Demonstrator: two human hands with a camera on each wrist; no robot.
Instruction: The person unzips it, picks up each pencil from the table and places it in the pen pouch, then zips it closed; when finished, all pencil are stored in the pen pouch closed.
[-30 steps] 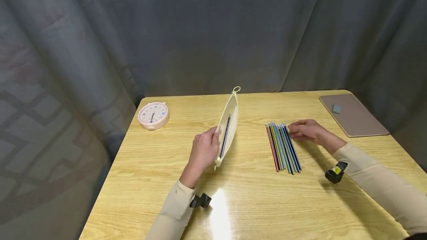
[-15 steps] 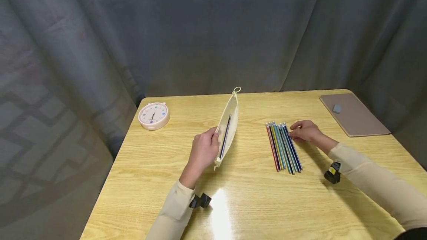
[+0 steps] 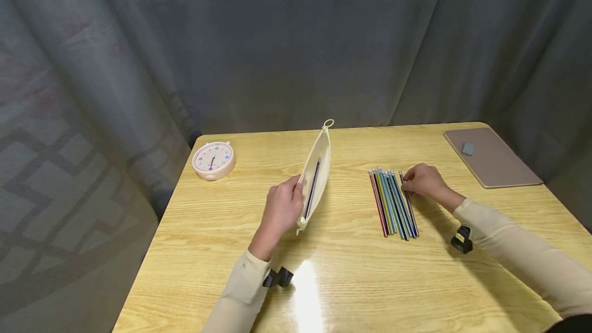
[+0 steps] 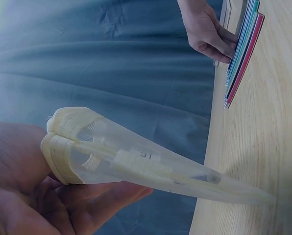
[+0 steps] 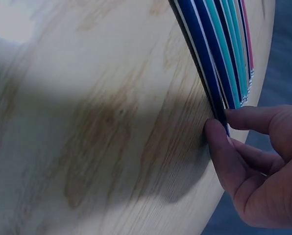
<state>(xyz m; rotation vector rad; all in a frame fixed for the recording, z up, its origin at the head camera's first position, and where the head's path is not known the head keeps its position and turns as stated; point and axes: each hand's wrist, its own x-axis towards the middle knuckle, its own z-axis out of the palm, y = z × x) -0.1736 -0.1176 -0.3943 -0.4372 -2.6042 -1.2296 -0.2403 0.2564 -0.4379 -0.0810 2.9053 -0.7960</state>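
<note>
Pouch [image 3: 325,169], held by the left grip [image 3: 283,204], a dark pencil [image 3: 313,186] inside, tilts over the wood-grained desk [image 3: 365,281]; rightward, pencils [image 3: 390,204] lie in a row, the right grip [image 3: 424,181] pinching what seems one navy pencil [image 3: 412,215] beside them; grey curtains [image 3: 296,50] hang behind.

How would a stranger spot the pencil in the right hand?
On the table, right of the pouch, lies a row of pencils. The rightmost pencil is dark blue, pinched by the right hand; unlike others, its far end stands apart.
</note>
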